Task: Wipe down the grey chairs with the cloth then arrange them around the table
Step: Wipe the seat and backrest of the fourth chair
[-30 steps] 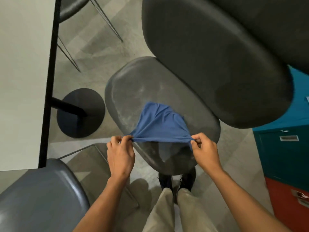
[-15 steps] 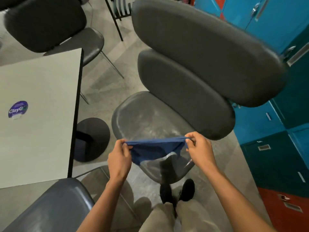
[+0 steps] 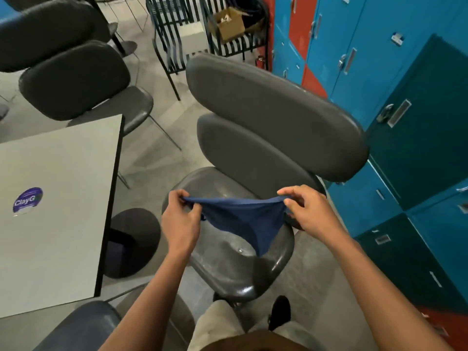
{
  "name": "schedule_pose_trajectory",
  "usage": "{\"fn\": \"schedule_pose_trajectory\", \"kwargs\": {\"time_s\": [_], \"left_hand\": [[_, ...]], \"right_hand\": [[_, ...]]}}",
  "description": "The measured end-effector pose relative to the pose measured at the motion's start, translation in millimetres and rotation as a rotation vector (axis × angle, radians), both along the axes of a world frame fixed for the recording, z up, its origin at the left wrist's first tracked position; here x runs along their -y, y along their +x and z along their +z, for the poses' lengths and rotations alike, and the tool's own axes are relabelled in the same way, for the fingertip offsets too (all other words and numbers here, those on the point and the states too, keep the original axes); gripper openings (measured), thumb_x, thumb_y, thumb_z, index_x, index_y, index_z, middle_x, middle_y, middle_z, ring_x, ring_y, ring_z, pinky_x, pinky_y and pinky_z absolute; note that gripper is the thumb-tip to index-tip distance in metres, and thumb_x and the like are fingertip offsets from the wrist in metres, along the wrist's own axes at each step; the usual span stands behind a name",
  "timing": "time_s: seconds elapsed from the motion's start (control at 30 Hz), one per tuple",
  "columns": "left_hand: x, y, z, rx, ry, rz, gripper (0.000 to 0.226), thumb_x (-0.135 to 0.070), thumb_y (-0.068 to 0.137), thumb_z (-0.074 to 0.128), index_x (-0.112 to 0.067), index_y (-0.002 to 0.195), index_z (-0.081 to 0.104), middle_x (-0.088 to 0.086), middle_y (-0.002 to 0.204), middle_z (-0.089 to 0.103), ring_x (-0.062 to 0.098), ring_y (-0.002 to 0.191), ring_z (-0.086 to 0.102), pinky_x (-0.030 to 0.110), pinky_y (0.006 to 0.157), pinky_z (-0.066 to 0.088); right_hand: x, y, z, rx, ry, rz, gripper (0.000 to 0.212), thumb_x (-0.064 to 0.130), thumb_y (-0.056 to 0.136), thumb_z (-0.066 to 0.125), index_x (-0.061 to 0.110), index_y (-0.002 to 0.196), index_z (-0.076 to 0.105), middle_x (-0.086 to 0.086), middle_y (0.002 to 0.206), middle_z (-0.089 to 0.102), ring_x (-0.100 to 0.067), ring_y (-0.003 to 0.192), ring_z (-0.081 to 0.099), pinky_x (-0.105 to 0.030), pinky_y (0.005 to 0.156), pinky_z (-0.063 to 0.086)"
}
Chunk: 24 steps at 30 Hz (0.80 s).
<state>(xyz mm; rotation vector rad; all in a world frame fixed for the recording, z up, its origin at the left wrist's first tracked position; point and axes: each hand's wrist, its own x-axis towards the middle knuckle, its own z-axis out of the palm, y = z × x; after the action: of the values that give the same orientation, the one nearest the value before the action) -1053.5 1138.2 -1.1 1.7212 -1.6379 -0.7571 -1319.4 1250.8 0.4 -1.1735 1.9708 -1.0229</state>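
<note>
The blue cloth (image 3: 243,221) hangs stretched between both hands above the seat of the grey chair (image 3: 235,252) directly in front of the person. The left hand (image 3: 180,219) pinches the cloth's left corner between thumb and curled fingers; the right hand (image 3: 310,214) pinches the right corner the same way, so each grip is closed on fabric. The top edge of the cloth runs taut from one hand to the other, and the rest sags down to a point that hangs just over the seat — whether the tip touches the seat cannot be told.

The chair's seat is glossy and streaked, with a pale smear across its middle. Two grey padded backrests rise behind it, one above the other: a lower backrest (image 3: 253,158) and a larger upper backrest (image 3: 276,115), which suggests chairs stacked together.

To the left stands the pale bench (image 3: 58,198) with a dark edge, carrying a round purple sticker (image 3: 27,200). Its round black base (image 3: 131,244) sits on the floor between bench and chair. Beyond the bench's far corner stands another grey chair (image 3: 78,79), with a further one (image 3: 43,31) behind it, and a blue-grey chair seat (image 3: 83,328) shows at the bottom left.

On the right, teal, blue and red lockers (image 3: 410,138) line the wall. At the top, a cardboard box (image 3: 229,24) rests on a dark slatted metal chair (image 3: 182,29).
</note>
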Motion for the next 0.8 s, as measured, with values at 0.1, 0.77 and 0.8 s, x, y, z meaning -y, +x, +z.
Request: {"fn": "schedule_pose_trajectory", "kwargs": {"time_s": [0.1,0.77,0.8], "left_hand": [[27,-14,7,-0.056,-0.028,0.009,0.018,-0.016,0.088,0.068,-0.020,0.104,0.059,-0.012,0.085,0.064,0.016,0.086,0.065,0.031,0.079,0.048],[286,-123,43,-0.447,-0.013,-0.300,0.024,-0.047,0.095,0.050,-0.029,0.086,0.038,-0.003,0.078,0.066,0.022,0.073,0.070,0.057,0.075,0.058],[299,-135,52,-0.445,-0.048,-0.328,0.026,-0.048,0.098,0.049,-0.027,0.085,0.041,-0.004,0.080,0.070,0.016,0.077,0.072,0.055,0.077,0.059]], "right_hand": [[9,-5,17,-0.068,-0.032,0.037,0.042,-0.009,0.088,0.059,0.023,0.111,0.074,0.003,0.103,0.064,-0.006,0.097,0.064,-0.013,0.087,0.047],[166,-32,78,-0.520,-0.072,-0.560,0.014,0.017,0.094,0.068,0.019,0.106,0.075,-0.002,0.101,0.073,-0.017,0.089,0.066,-0.036,0.086,0.056],[175,-40,83,-0.545,-0.064,-0.572,0.013,0.019,0.094,0.067,0.019,0.105,0.075,-0.002,0.099,0.073,-0.019,0.089,0.066,-0.039,0.087,0.056]]}}
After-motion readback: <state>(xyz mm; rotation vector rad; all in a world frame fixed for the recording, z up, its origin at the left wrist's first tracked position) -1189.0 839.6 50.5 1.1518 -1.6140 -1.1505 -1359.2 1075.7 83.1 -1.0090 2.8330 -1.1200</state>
